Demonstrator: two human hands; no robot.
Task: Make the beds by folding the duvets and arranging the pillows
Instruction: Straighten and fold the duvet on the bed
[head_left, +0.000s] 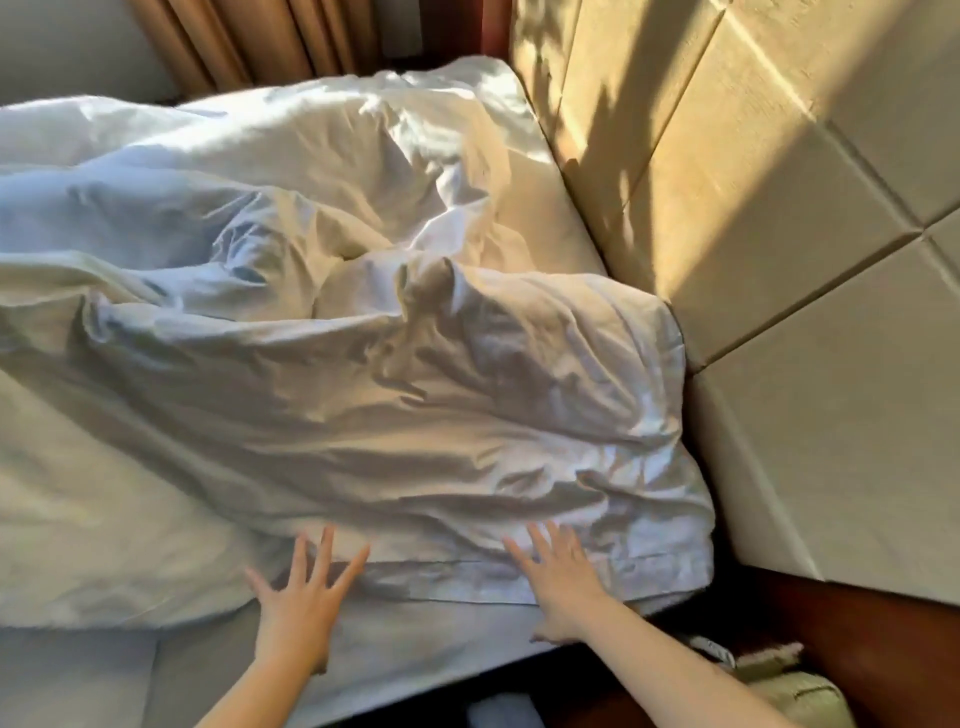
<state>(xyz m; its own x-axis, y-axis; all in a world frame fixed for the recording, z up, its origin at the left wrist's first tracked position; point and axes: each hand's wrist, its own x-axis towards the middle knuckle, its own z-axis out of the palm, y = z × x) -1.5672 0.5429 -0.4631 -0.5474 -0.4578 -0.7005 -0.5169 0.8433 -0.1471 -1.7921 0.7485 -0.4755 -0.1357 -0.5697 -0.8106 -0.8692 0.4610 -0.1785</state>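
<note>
A white pillow (415, 415) lies crumpled at the head end of the bed, close to the padded headboard (779, 260). A second white pillow (405, 156) lies beyond it, further along the headboard. A rumpled white duvet (78, 493) is heaped on the left. My left hand (301, 608) rests flat on the sheet by the near pillow's front edge, fingers spread, holding nothing. My right hand (561, 587) lies flat on the pillow's hemmed edge, fingers spread too.
The white sheet (389, 665) covers the mattress edge in front of me. Tan curtains (249, 36) hang at the far end. A dark wooden bedside surface (857, 649) sits at the lower right, with a pale green object (800, 696) on it.
</note>
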